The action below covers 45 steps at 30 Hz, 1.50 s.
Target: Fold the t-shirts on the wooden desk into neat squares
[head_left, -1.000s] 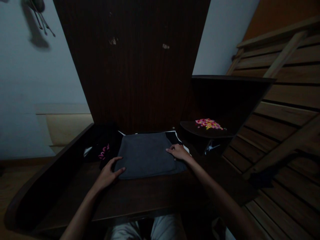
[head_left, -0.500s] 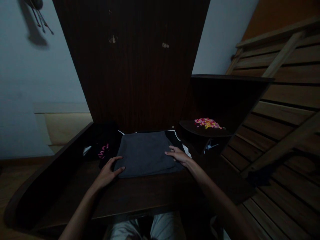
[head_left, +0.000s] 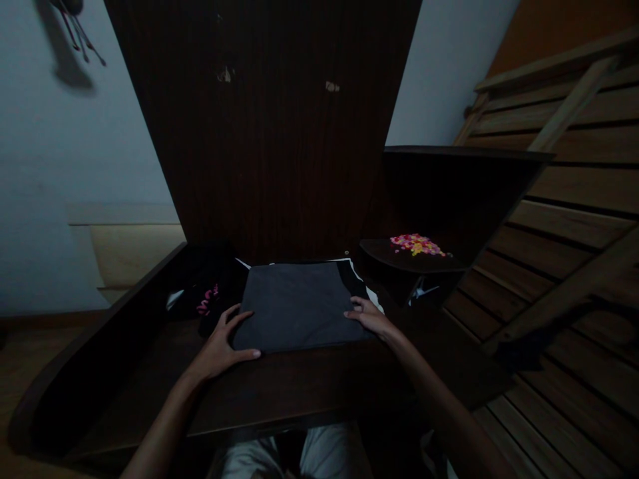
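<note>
A folded dark grey cloth (head_left: 298, 305) lies flat on a dark wooden table (head_left: 279, 392) in front of me. My left hand (head_left: 219, 342) rests at the cloth's near left corner, fingers spread along its edges. My right hand (head_left: 369, 315) lies at the cloth's right edge with the fingers stretched onto it. Neither hand lifts the cloth. Under the grey cloth a black garment with white trim (head_left: 352, 276) shows at the back right.
A black garment with pink lettering (head_left: 207, 299) lies left of the grey cloth. A small dark shelf (head_left: 399, 263) on the right carries a heap of pink and yellow bits (head_left: 417, 245). A tall dark wooden panel (head_left: 264, 126) stands behind; wooden slats (head_left: 574, 219) lean at right.
The cloth's right flap has been smoothed flat. My left hand shifted toward the near left corner and my right hand slid outward to the right edge.
</note>
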### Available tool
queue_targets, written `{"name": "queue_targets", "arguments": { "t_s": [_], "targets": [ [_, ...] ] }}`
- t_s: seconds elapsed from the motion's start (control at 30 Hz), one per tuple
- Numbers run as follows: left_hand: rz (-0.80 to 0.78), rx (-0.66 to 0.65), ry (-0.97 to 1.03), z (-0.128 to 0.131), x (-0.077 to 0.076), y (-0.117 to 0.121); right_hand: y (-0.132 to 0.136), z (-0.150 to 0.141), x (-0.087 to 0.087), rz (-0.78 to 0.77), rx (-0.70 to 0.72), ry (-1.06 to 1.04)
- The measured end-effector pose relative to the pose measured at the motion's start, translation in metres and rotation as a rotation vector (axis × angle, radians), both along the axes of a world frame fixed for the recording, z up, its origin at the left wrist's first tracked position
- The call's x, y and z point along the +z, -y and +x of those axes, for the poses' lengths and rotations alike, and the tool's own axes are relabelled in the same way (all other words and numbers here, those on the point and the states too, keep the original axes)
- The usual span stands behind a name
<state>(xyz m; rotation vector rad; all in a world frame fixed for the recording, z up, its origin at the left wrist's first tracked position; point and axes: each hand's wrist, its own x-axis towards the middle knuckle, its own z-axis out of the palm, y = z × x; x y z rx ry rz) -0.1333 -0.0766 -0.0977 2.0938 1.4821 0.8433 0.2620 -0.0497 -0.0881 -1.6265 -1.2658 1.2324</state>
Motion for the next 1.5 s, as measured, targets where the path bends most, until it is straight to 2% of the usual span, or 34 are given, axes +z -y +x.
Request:
{"name": "queue_targets", "arguments": {
  "t_s": [0.17, 0.27, 0.47, 0.63, 0.77, 1.03, 1.17, 1.37, 1.43, 1.5],
  "targets": [
    [0.096, -0.121, -0.050, 0.001, 0.003, 0.003, -0.013, -0.001, 0.009, 0.006, -0.044, 0.061],
    [0.128, -0.121, -0.067, 0.001, 0.004, 0.004, -0.030, -0.005, 0.018, 0.037, -0.103, 0.048],
    [0.158, -0.107, -0.091, 0.000, 0.002, 0.003, -0.055, -0.014, 0.015, 0.149, 0.041, -0.041],
    [0.178, -0.137, -0.109, 0.000, 0.000, 0.006, -0.058, -0.006, 0.013, 0.234, 0.056, -0.042],
    [0.155, -0.155, -0.123, 0.001, 0.001, 0.007, -0.059, 0.001, 0.013, 0.214, 0.043, -0.117],
    [0.154, -0.137, -0.140, 0.000, -0.003, 0.012, -0.053, 0.007, 0.011, 0.225, 0.053, -0.039],
    [0.165, -0.149, -0.211, -0.005, -0.010, 0.014, -0.050, 0.011, 0.009, 0.270, 0.052, 0.105],
    [0.232, -0.177, -0.373, -0.006, -0.013, 0.020, -0.038, 0.006, 0.007, 0.386, -0.018, 0.629],
    [0.210, -0.207, -0.353, -0.006, -0.011, 0.023, -0.032, 0.003, 0.007, 0.383, -0.045, 0.781],
    [0.147, -0.211, -0.273, -0.006, -0.009, 0.025, -0.030, 0.002, 0.009, 0.336, -0.064, 0.839]
  ]
}}
